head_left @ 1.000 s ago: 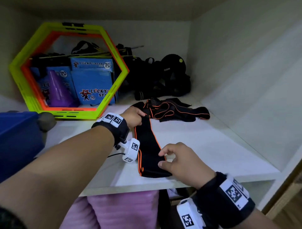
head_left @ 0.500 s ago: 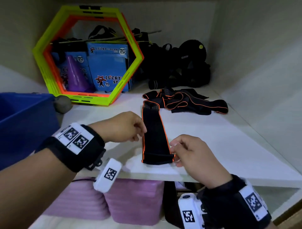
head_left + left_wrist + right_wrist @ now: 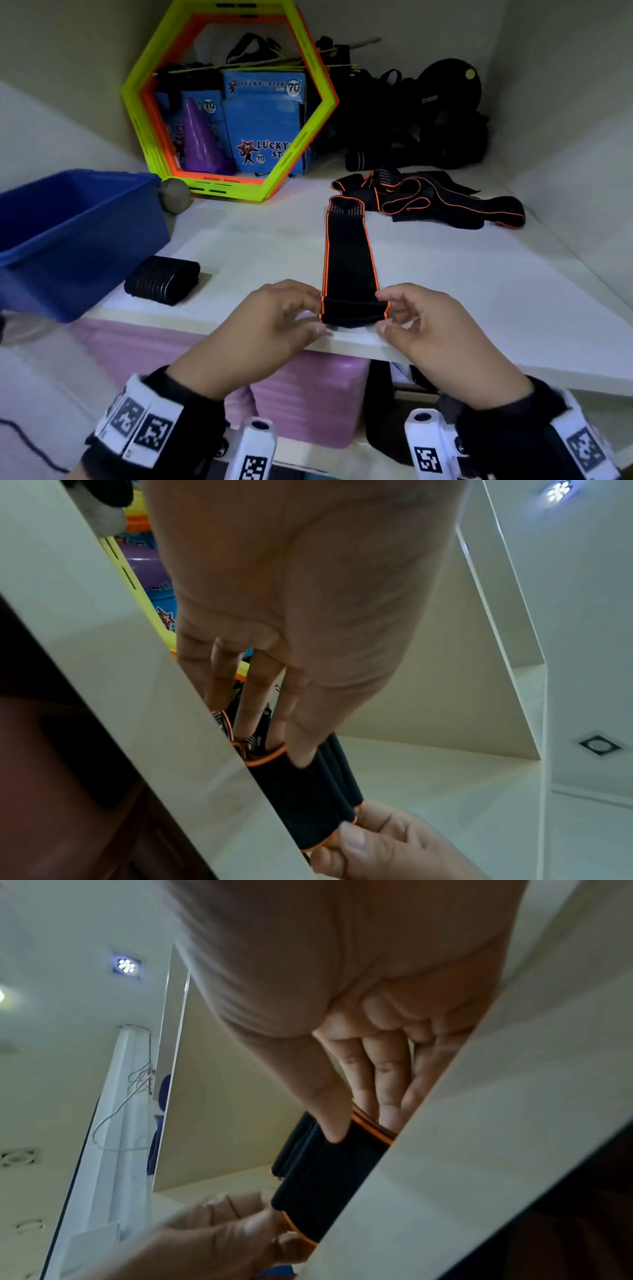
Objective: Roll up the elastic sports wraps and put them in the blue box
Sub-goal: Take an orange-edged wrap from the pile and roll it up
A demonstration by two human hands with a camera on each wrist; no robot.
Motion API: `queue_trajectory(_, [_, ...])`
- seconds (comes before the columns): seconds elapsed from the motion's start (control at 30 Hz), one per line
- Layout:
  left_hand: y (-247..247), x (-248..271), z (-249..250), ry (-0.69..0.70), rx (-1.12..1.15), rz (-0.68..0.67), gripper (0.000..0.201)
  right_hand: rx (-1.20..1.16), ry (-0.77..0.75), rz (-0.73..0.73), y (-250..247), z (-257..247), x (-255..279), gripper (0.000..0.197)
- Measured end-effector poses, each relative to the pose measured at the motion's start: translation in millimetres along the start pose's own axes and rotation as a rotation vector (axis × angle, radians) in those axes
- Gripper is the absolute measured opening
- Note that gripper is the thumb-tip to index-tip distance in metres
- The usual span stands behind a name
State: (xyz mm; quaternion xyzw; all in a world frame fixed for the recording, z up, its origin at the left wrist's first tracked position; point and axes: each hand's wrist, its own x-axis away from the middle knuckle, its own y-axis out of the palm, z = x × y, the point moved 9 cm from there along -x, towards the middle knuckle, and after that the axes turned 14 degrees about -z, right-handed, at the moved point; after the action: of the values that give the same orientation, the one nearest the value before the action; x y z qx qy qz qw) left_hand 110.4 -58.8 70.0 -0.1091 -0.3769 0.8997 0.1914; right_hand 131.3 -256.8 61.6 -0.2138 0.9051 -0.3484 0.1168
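You see the shelf [image 3: 239, 246] lit softly and a bit dim, with dark corners at the back where the black gear [image 3: 411, 116] is hard to make out. Small soft shadows sit under your hands. The lines bend near the edges of the head view, and the wrist bands at the bottom look smeared. In your wrist views, a bright ceiling light [image 3: 558, 490] glares, and the skin close to the camera is blurry.
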Motion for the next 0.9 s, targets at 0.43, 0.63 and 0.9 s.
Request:
queue_trajectory(0.43, [3.7,-15.5,-20.5,-0.163,-0.068,0.275,0.035,0.146,0.089,0.232,0.6,3.9,-1.1,0.031])
queue_trajectory(0.63, [6.3,-18.2,-25.0,-0.189,-0.121,0.271,0.043,0.106,0.213,0.206,-1.2,8.7,-6.4,0.038])
queue_trajectory(0.9, [0.3,-17.4,-20.9,-0.152,-0.064,0.313,0.011,0.039,0.238,0.288,0.5,5.2,-3.9,0.033])
